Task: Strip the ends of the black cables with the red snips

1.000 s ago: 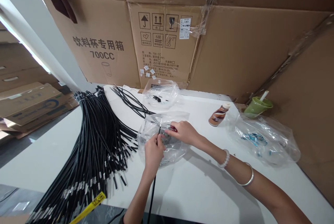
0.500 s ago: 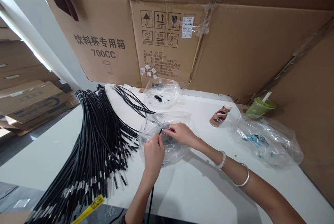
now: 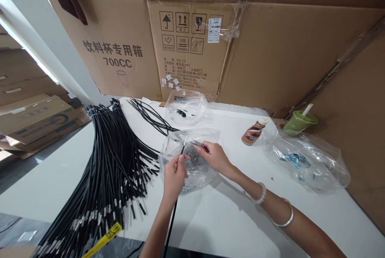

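Note:
A black cable [image 3: 182, 148] is pinched in my left hand [image 3: 175, 176], its pale tip pointing up and away from me. My right hand [image 3: 215, 156] is closed around a small red-handled tool [image 3: 205, 147] with a thin metal blade or jaw directed left, a short distance from the cable tip. Both hands are over a clear plastic bag [image 3: 207, 174] that holds a grey pile of tiny pieces [image 3: 194, 158]. The rest of the held cable runs down past my left wrist to the table's near edge.
A thick bundle of black cables [image 3: 111, 158] covers the left of the white table [image 3: 240, 218]. Behind are loose cables [image 3: 150, 115] and a bag with black bits [image 3: 189, 107]. To the right stand a brown bottle [image 3: 253, 133], a green cup [image 3: 300, 121] and another bag [image 3: 315, 166].
My right hand has moved slightly right with the tool, away from the cable tip. My left hand has come a little nearer and more of the cable end shows above it.

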A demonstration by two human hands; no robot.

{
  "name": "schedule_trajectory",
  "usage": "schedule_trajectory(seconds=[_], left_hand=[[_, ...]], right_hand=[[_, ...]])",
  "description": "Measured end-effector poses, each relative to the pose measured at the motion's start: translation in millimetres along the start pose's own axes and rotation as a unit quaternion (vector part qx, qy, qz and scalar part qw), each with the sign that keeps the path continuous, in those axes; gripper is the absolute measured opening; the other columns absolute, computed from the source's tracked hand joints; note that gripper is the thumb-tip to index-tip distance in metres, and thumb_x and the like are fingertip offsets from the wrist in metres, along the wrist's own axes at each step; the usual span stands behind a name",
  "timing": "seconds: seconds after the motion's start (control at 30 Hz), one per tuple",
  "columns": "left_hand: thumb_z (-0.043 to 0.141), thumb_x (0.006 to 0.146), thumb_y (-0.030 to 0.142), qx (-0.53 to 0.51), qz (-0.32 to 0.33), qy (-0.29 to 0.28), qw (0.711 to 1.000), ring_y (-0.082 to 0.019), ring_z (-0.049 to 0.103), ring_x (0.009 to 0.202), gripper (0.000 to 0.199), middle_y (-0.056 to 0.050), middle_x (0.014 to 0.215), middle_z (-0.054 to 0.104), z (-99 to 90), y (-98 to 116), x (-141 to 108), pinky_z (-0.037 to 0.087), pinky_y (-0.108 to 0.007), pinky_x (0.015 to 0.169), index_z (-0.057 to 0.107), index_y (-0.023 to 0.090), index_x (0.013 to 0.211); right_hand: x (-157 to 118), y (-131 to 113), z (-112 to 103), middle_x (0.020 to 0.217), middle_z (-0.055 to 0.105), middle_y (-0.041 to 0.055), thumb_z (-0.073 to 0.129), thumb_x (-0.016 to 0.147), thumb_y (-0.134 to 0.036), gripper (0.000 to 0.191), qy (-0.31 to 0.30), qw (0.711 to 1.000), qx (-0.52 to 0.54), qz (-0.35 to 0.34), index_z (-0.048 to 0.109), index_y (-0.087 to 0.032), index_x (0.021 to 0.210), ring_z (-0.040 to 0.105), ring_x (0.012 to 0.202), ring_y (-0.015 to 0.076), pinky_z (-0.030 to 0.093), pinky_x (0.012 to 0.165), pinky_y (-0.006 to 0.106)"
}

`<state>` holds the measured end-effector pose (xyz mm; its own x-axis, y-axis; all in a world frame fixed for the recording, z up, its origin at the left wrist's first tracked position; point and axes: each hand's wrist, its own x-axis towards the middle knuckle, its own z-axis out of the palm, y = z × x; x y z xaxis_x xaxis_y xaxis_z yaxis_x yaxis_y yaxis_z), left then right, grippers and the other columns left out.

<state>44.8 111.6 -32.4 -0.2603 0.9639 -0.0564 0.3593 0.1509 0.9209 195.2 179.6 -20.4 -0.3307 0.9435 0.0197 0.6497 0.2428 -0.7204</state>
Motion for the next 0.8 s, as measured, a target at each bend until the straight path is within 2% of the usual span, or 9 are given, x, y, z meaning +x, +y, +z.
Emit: schedule_trajectory(seconds=[0.1, 0.2, 0.3, 0.43, 0.53, 0.63, 0.7, 0.8], left_hand=[[0.029, 0.092, 0.054, -0.101, -0.024, -0.054, 0.993, -0.009, 0.025, 0.027, 0.050, 0.010, 0.037, 0.033, -12.2, 11, -21, 0.023, -0.021, 0.034, 0.062, 0.016, 0.094], [0.044, 0.088, 0.059, -0.245, -0.060, -0.079, 0.965, -0.006, 0.020, 0.027, 0.047, 0.011, 0.033, 0.031, -26.6, 27, -49, 0.018, -0.019, 0.034, 0.062, 0.016, 0.086], [0.050, 0.086, 0.060, -0.284, -0.066, -0.079, 0.953, -0.004, 0.021, 0.028, 0.046, 0.009, 0.031, 0.032, -37.1, 44, -73, 0.017, -0.018, 0.035, 0.062, 0.017, 0.077], [0.052, 0.085, 0.061, -0.305, -0.069, -0.123, 0.942, -0.004, 0.020, 0.029, 0.047, 0.007, 0.031, 0.034, -41.2, 55, -88, 0.014, -0.018, 0.035, 0.063, 0.017, 0.072], [0.054, 0.083, 0.061, -0.338, -0.089, -0.184, 0.919, -0.003, 0.017, 0.028, 0.046, 0.007, 0.030, 0.033, -42.2, 55, -91, 0.011, -0.019, 0.034, 0.060, 0.018, 0.070], [0.058, 0.082, 0.058, -0.370, -0.125, -0.180, 0.903, -0.005, 0.016, 0.028, 0.036, 0.009, 0.031, 0.035, -46.7, 56, -95, 0.011, -0.018, 0.033, 0.058, 0.022, 0.085], [0.058, 0.082, 0.057, -0.355, -0.130, -0.151, 0.913, -0.006, 0.017, 0.029, 0.035, 0.010, 0.032, 0.037, -51.8, 57, -100, 0.012, -0.018, 0.032, 0.054, 0.025, 0.093], [0.055, 0.082, 0.062, -0.296, -0.109, -0.127, 0.941, -0.007, 0.019, 0.031, 0.038, 0.009, 0.034, 0.038, -60.3, 59, -106, 0.014, -0.018, 0.032, 0.051, 0.024, 0.085]], right_hand=[[-29, -11, -5, 0.056, 0.030, -0.0054, 0.046, 0.089, -0.057, 0.050, -0.015, 0.999, 0.050, -0.004, 0.029, -0.020, 0.061, 0.031, 0.054, 0.0095, 0.023, 0.052, 0.025], [-62, -26, -15, 0.058, 0.027, -0.0055, 0.048, 0.089, -0.057, 0.050, -0.023, 0.988, 0.151, -0.002, 0.027, -0.020, 0.062, 0.027, 0.055, 0.0090, 0.023, 0.051, 0.024], [-92, -41, -25, 0.058, 0.027, -0.0058, 0.054, 0.087, -0.054, 0.048, -0.008, 0.966, 0.259, 0.015, 0.030, -0.020, 0.063, 0.025, 0.054, 0.0086, 0.023, 0.049, 0.023], [-124, -53, -25, 0.057, 0.032, -0.0057, 0.056, 0.087, -0.047, 0.037, -0.008, 0.952, 0.304, 0.024, 0.041, -0.020, 0.068, 0.029, 0.052, 0.0088, 0.026, 0.047, 0.022], [-139, -60, -21, 0.055, 0.031, -0.0069, 0.053, 0.090, -0.041, 0.021, 0.012, 0.955, 0.295, 0.004, 0.049, -0.023, 0.080, 0.027, 0.048, 0.0087, 0.023, 0.043, 0.022], [-145, -69, -20, 0.053, 0.031, -0.0086, 0.056, 0.089, -0.037, 0.013, 0.043, 0.968, 0.246, -0.033, 0.050, -0.025, 0.089, 0.028, 0.044, 0.0081, 0.023, 0.040, 0.021], [-143, -76, -21, 0.051, 0.036, -0.0099, 0.061, 0.087, -0.038, 0.019, 0.069, 0.974, 0.207, -0.065, 0.049, -0.025, 0.094, 0.031, 0.041, 0.0075, 0.025, 0.038, 0.020], [-134, -85, -24, 0.051, 0.050, -0.0085, 0.061, 0.088, -0.044, 0.024, 0.164, 0.965, 0.108, -0.171, 0.051, -0.023, 0.095, 0.038, 0.037, 0.0072, 0.029, 0.036, 0.020]])
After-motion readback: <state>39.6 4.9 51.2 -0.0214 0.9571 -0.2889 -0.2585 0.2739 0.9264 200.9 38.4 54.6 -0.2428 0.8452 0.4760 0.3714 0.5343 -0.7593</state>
